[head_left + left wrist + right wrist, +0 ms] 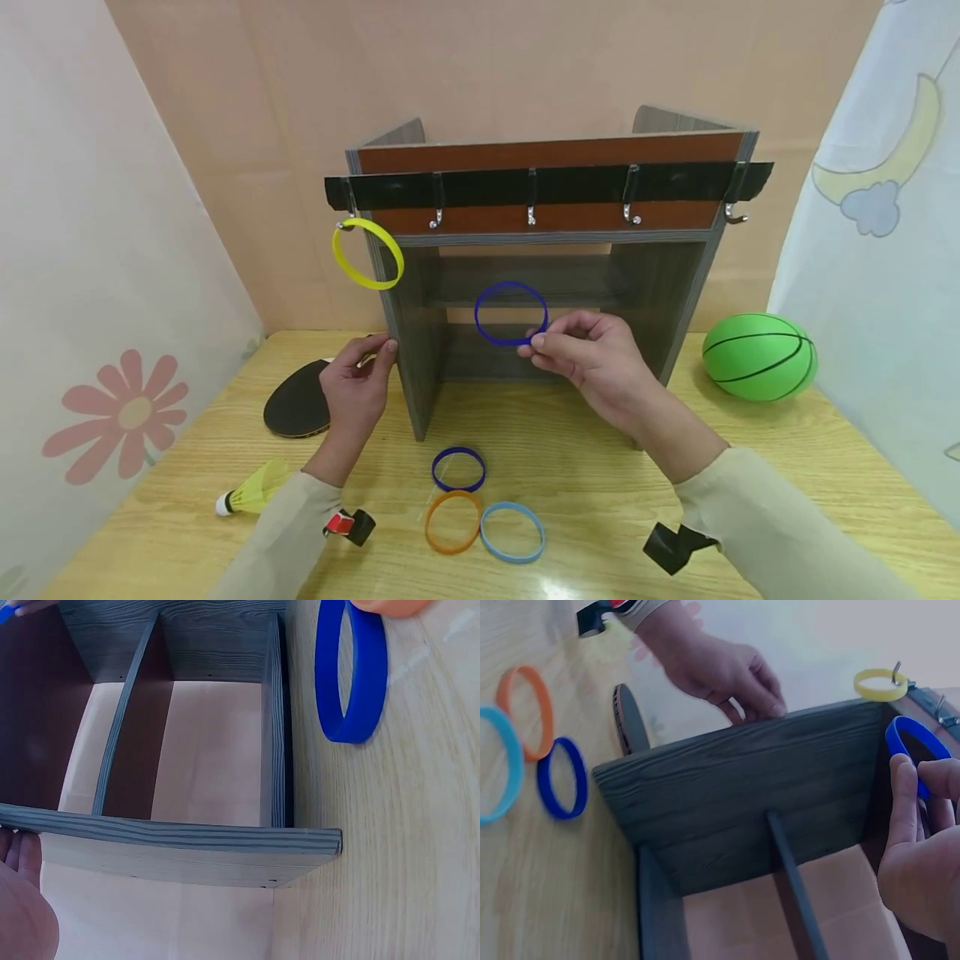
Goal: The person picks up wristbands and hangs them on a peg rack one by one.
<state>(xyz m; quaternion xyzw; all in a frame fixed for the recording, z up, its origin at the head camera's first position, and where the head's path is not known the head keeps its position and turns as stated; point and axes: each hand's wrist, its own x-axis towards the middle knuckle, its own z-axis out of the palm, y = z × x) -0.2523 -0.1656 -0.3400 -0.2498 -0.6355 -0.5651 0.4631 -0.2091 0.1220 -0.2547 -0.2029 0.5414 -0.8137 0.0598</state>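
Observation:
My right hand (pixel 596 354) pinches a dark blue wristband (pixel 511 313) between thumb and fingers, in front of a grey wooden shelf (pixel 660 304). In the right wrist view the same blue band (pixel 919 742) stands upright from the fingertips. Several metal hooks (pixel 532 200) line a black strip across the shelf's top; a yellow wristband (pixel 400 265) hangs on the leftmost one. My left hand (pixel 358 379) touches the front edge of the left side panel (pixel 727 754) from outside, and nothing lies in its grip. The left wrist view shows only part of that hand (pixel 26 900).
On the table lie another dark blue band (pixel 459 469), an orange band (pixel 453 522) and a light blue band (pixel 513 532). A black table tennis bat (pixel 296 402) and a yellow shuttlecock (pixel 255 490) are at the left. A green ball (pixel 760 357) sits right of the shelf.

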